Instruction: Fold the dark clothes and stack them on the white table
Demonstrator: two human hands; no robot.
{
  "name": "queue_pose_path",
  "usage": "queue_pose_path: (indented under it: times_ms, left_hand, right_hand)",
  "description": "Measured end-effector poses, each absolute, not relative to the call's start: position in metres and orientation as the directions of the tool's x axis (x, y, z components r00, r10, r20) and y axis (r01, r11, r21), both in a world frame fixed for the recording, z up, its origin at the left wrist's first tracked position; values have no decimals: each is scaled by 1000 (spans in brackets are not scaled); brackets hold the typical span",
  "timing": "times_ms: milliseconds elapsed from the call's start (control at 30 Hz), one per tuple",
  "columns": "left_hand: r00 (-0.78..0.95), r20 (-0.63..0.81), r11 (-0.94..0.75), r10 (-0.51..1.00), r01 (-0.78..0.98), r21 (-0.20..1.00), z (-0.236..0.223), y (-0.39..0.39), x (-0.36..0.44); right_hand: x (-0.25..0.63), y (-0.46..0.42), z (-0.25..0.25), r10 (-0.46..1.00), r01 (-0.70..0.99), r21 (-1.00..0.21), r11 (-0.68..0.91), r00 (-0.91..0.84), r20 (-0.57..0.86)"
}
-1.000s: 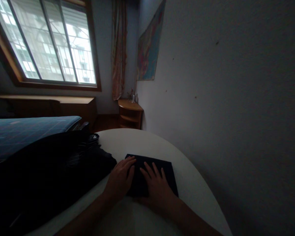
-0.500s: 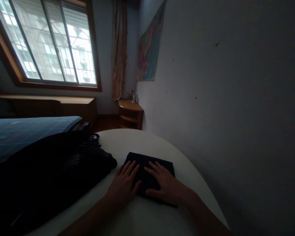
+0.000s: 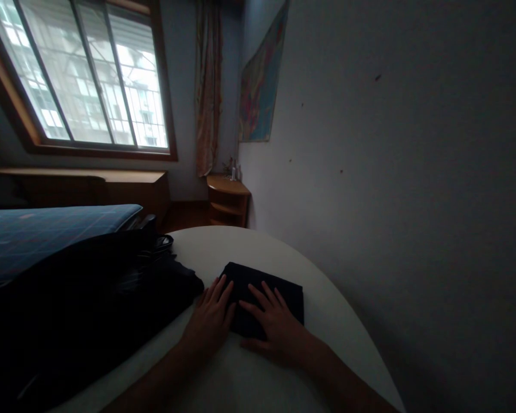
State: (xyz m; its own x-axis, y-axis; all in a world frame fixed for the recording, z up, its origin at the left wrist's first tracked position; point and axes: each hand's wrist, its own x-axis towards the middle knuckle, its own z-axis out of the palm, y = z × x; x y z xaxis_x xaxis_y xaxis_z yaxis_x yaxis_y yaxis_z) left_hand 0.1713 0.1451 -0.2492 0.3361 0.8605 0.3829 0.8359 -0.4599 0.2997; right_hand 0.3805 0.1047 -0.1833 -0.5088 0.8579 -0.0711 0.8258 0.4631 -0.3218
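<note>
A dark folded cloth (image 3: 279, 289) lies flat on the round white table (image 3: 249, 246). My left hand (image 3: 210, 318) rests palm down on the cloth's left edge, fingers stretched out and slightly apart. My right hand (image 3: 273, 324) lies flat on the middle of the cloth, fingers spread. Neither hand grips anything. Both forearms reach in from the bottom of the view.
A heap of dark clothing (image 3: 90, 298) covers the table's left side, touching the folded cloth's left. A bed with a blue checked cover (image 3: 47, 226) stands behind it. The grey wall (image 3: 391, 172) runs close along the table's right. A corner shelf (image 3: 227, 198) and a window (image 3: 90, 74) lie beyond.
Both hands have slid over the cloth, pressing it flat; the right hand moved out to the right and came back toward the middle. The cloth has shifted slightly away from me.
</note>
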Motion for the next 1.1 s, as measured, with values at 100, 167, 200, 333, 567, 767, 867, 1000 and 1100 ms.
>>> queue_pose_path:
  times_ms: [100, 167, 200, 333, 567, 767, 867, 1000, 1100]
  left_hand:
    - [317, 389, -460, 865, 812, 360, -253, 140, 170]
    - [313, 372, -453, 874, 802, 389, -254, 138, 169]
    - [309, 363, -446, 879, 801, 398, -255, 137, 168]
    - [298, 358, -437, 885, 797, 416, -256, 135, 166]
    - [293, 368, -437, 882, 801, 410, -254, 130, 166]
    - [299, 321, -416, 899, 813, 407, -249, 129, 166]
    - [295, 332, -419, 896, 810, 411, -249, 129, 166]
    - [296, 342, -426, 892, 805, 414, -251, 130, 165]
    - [293, 356, -430, 887, 806, 408, -252, 131, 165]
  right_hand:
    - [384, 108, -180, 848, 813, -318, 488, -528, -48]
    - [388, 111, -178, 838, 801, -316, 508, -545, -33]
    - [390, 113, -178, 832, 795, -316, 518, -554, -30]
    - [397, 120, -178, 811, 771, -319, 551, -585, -14]
    - [400, 125, -178, 814, 774, -325, 543, -580, -21]
    - [401, 125, -181, 809, 768, -318, 556, -587, -5]
    - [402, 126, -182, 808, 765, -313, 562, -590, 9]
    - [404, 127, -181, 801, 759, -310, 573, -599, 16]
    - [406, 129, -182, 791, 747, -309, 588, -611, 27]
